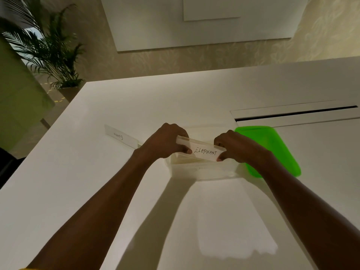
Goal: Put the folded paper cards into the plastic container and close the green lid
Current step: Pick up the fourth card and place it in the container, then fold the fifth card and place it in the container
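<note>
Filling most of the view, a white table (116,114) carries everything in play, with a potted palm (48,49) standing beyond its far left corner. On the table's right side a green lid (272,149) lies flat, just beside the clear plastic container (204,172), which sits open near the middle. Both bare arms reach forward over the container. The left hand (165,141) pinches one end of a folded paper card marked "ELEPHANT" (205,152), and the right hand (233,147) pinches the other end, thumbs on the near face, fingers curled behind. The card is held lengthwise across the container's open mouth, and pale card edges show inside below it. Left of the container, a second folded card (120,136) with small handwriting lies on the table, its near end close to the left wrist.
</note>
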`<act>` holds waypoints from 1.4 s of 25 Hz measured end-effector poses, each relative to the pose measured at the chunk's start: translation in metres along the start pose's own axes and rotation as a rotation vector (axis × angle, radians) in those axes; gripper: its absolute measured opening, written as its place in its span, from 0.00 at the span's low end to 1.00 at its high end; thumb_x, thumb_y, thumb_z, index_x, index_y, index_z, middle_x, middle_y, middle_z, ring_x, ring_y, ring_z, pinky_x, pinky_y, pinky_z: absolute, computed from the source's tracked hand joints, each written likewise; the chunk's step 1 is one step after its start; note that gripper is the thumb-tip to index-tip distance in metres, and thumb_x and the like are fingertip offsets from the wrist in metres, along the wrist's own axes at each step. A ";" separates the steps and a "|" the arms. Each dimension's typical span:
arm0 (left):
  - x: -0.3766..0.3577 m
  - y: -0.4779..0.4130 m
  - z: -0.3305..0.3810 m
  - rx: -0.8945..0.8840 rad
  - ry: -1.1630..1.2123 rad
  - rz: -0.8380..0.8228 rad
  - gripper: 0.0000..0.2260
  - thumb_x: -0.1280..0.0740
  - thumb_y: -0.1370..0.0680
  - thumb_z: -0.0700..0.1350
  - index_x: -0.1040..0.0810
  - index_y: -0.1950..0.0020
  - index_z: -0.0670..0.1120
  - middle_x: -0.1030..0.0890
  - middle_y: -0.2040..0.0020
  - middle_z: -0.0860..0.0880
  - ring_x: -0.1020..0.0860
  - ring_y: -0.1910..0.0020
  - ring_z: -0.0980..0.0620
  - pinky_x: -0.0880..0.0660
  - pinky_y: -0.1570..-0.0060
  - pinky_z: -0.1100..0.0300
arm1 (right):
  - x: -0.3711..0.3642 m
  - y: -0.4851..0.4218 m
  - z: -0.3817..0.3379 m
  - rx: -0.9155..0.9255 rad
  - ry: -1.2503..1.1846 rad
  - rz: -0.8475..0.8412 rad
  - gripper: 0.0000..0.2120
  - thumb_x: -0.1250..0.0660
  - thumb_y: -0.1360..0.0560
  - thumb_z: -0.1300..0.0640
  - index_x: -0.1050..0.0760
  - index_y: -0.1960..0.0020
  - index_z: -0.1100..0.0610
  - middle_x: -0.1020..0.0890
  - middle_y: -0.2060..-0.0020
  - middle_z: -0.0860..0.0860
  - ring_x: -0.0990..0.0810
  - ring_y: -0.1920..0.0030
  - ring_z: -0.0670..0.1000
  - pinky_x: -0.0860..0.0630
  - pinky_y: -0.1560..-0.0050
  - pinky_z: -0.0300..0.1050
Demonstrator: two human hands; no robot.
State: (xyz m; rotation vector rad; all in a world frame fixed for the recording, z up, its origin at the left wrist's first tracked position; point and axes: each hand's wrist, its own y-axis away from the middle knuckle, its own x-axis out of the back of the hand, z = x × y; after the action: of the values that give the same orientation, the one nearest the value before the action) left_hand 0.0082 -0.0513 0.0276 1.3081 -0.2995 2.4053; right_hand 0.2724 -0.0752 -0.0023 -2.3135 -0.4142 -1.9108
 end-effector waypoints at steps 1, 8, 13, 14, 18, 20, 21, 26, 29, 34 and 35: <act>-0.003 -0.002 0.001 -0.003 -0.041 -0.028 0.17 0.16 0.34 0.53 0.12 0.49 0.49 0.17 0.59 0.55 0.22 0.65 0.55 0.30 0.69 0.64 | -0.002 -0.002 0.000 0.006 0.039 -0.011 0.17 0.18 0.34 0.51 0.21 0.51 0.54 0.21 0.58 0.51 0.22 0.62 0.54 0.33 0.71 0.43; -0.020 -0.016 0.002 0.093 -0.248 -0.172 0.20 0.16 0.35 0.53 0.14 0.47 0.47 0.16 0.53 0.51 0.17 0.55 0.47 0.24 0.60 0.57 | -0.005 -0.012 -0.003 0.051 0.180 -0.077 0.11 0.21 0.32 0.59 0.22 0.55 0.55 0.21 0.60 0.51 0.22 0.65 0.53 0.36 0.72 0.40; -0.038 -0.019 -0.003 0.092 -0.400 -0.218 0.17 0.17 0.32 0.51 0.15 0.48 0.46 0.15 0.48 0.47 0.16 0.49 0.44 0.23 0.58 0.56 | -0.003 -0.011 -0.007 0.028 0.168 -0.102 0.10 0.21 0.30 0.59 0.17 0.50 0.55 0.17 0.56 0.54 0.17 0.57 0.58 0.27 0.64 0.42; -0.040 -0.019 -0.003 0.090 -0.421 -0.222 0.16 0.18 0.32 0.50 0.15 0.48 0.46 0.15 0.48 0.47 0.16 0.48 0.44 0.22 0.57 0.55 | -0.003 -0.010 -0.008 0.024 0.165 -0.105 0.10 0.22 0.30 0.58 0.17 0.49 0.54 0.16 0.54 0.55 0.16 0.55 0.58 0.25 0.61 0.43; -0.044 -0.020 0.000 0.114 -0.456 -0.228 0.19 0.18 0.33 0.51 0.15 0.45 0.46 0.16 0.47 0.46 0.16 0.48 0.43 0.21 0.55 0.54 | -0.002 -0.010 -0.011 0.009 0.126 -0.128 0.14 0.22 0.29 0.54 0.17 0.45 0.52 0.16 0.49 0.53 0.16 0.49 0.57 0.24 0.55 0.44; -0.045 -0.020 0.003 0.111 -0.471 -0.252 0.23 0.17 0.34 0.54 0.16 0.45 0.46 0.17 0.46 0.46 0.17 0.48 0.42 0.20 0.52 0.53 | -0.001 -0.009 -0.010 0.009 0.118 -0.150 0.14 0.23 0.29 0.53 0.18 0.44 0.52 0.17 0.47 0.51 0.17 0.48 0.56 0.26 0.54 0.44; -0.044 -0.020 0.004 0.109 -0.477 -0.263 0.23 0.17 0.34 0.55 0.16 0.45 0.46 0.17 0.46 0.46 0.17 0.48 0.42 0.20 0.52 0.53 | 0.000 -0.009 -0.010 0.007 0.108 -0.159 0.14 0.23 0.29 0.54 0.18 0.44 0.52 0.17 0.46 0.51 0.17 0.48 0.56 0.24 0.53 0.45; -0.037 -0.016 0.008 0.101 -0.458 -0.274 0.24 0.17 0.32 0.53 0.17 0.43 0.43 0.17 0.43 0.44 0.17 0.46 0.41 0.17 0.47 0.48 | 0.008 -0.013 -0.015 0.027 0.015 -0.256 0.19 0.21 0.29 0.55 0.19 0.41 0.58 0.17 0.44 0.55 0.17 0.46 0.57 0.20 0.44 0.51; -0.033 -0.012 0.013 0.086 -0.383 -0.195 0.21 0.20 0.27 0.53 0.19 0.40 0.44 0.18 0.39 0.45 0.18 0.43 0.43 0.19 0.42 0.47 | 0.010 -0.014 -0.018 0.023 -0.058 -0.242 0.20 0.21 0.29 0.52 0.19 0.40 0.59 0.17 0.44 0.56 0.18 0.46 0.56 0.20 0.42 0.53; -0.018 0.008 0.003 -0.036 -0.269 0.146 0.14 0.32 0.17 0.51 0.20 0.35 0.45 0.20 0.33 0.48 0.24 0.32 0.47 0.25 0.36 0.51 | 0.019 -0.017 -0.049 0.058 -0.036 0.002 0.18 0.27 0.25 0.45 0.21 0.40 0.53 0.17 0.44 0.50 0.19 0.44 0.52 0.21 0.42 0.51; -0.012 0.012 -0.003 -0.048 -0.244 0.209 0.14 0.33 0.16 0.49 0.21 0.34 0.45 0.21 0.32 0.48 0.24 0.32 0.47 0.26 0.36 0.51 | 0.021 -0.020 -0.060 0.063 -0.033 0.070 0.17 0.28 0.24 0.45 0.21 0.39 0.52 0.17 0.44 0.48 0.19 0.43 0.51 0.22 0.43 0.50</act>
State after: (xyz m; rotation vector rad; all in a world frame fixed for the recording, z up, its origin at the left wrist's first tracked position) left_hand 0.0067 -0.0641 0.0154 1.6222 -0.5845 2.3853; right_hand 0.2136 -0.0692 0.0288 -2.2915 -0.3857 -1.8040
